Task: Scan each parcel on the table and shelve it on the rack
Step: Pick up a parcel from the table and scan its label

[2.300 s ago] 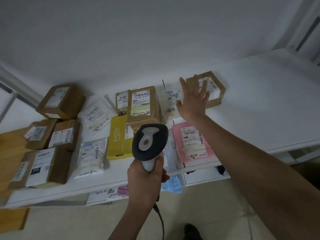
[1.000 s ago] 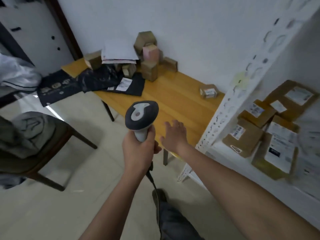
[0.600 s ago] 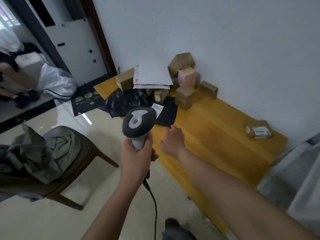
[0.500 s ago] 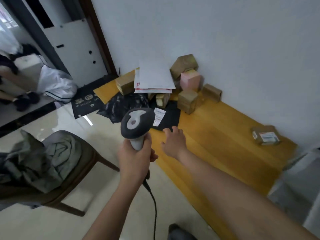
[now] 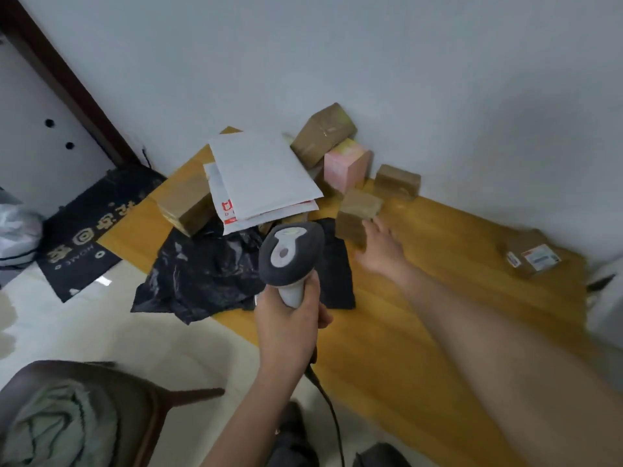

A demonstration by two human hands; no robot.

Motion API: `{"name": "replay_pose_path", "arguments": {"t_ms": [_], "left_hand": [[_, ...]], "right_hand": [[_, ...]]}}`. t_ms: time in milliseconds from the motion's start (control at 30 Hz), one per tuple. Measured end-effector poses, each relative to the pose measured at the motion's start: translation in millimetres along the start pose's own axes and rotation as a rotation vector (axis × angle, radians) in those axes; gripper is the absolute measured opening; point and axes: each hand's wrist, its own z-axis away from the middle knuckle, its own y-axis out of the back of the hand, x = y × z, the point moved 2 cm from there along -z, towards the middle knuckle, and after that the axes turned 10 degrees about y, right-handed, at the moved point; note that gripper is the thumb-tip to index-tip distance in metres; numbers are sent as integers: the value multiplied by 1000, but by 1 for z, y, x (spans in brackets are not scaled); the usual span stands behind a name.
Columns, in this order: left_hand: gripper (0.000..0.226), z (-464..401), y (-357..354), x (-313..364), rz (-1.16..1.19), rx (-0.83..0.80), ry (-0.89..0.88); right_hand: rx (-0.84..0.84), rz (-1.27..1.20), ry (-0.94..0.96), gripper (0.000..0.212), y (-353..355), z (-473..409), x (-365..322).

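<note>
I see my left hand (image 5: 288, 323) clenched on the smooth grey scanner (image 5: 290, 254), my right hand (image 5: 381, 251) released, fingers spread beside a matte cardboard parcel (image 5: 357, 214). Bare wooden worktop (image 5: 438, 281) lies open rightward to one labelled box (image 5: 532, 257).

The left hand (image 5: 290, 323) wraps its grip around the scanner (image 5: 290, 256) handle, head upright, cord trailing down. The right hand (image 5: 381, 251) reaches with fingers spread, empty, just beside a brown box (image 5: 358, 210) on the wooden surface (image 5: 438, 264). Behind that box stand a pink box (image 5: 347, 165) and more brown boxes; left of it lie white mailers (image 5: 259, 176) over black bags (image 5: 205, 267).
</note>
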Motion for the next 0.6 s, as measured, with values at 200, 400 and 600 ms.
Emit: {"name": "replay_pose_path", "arguments": {"t_ms": [200, 400, 600], "left_hand": [[30, -74, 14, -2, -35, -105, 77], [23, -105, 13, -12, -52, -140, 159], [27, -113, 1, -13, -53, -127, 196]], "right_hand": [[-29, 15, -68, 77, -20, -53, 10], [496, -3, 32, 37, -62, -10, 5], [723, -584, -413, 19, -91, 2, 22]]}}
